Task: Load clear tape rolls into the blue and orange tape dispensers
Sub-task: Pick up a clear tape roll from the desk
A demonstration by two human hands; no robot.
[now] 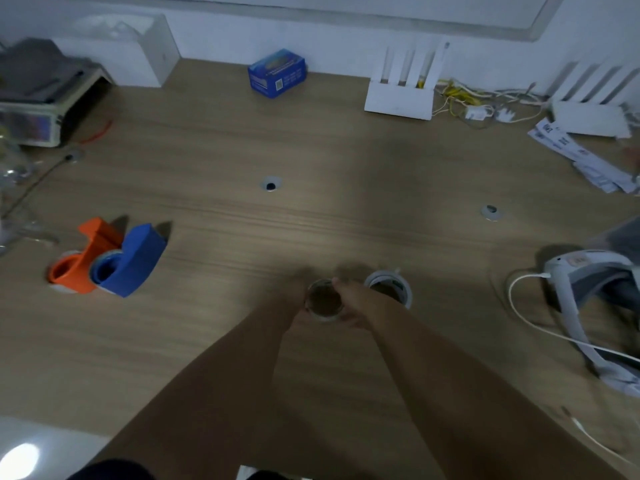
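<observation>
Clear, ring-shaped roll point(323, 301) sits clamped between left hand point(298, 299) and right hand point(353, 303) over woodgrain table point(346, 220), second roll point(389, 287) just beside, orange dispenser point(81, 261) and blue dispenser point(130, 259) well left.

Both hands are blurred, so the single fingers of the left hand point(297, 299) and of the right hand point(353, 303) cannot be told apart. The tape roll point(323, 301) between the fingers is partly covered by them. The second roll point(389, 284), just beyond the right fingers, is partly hidden.
</observation>
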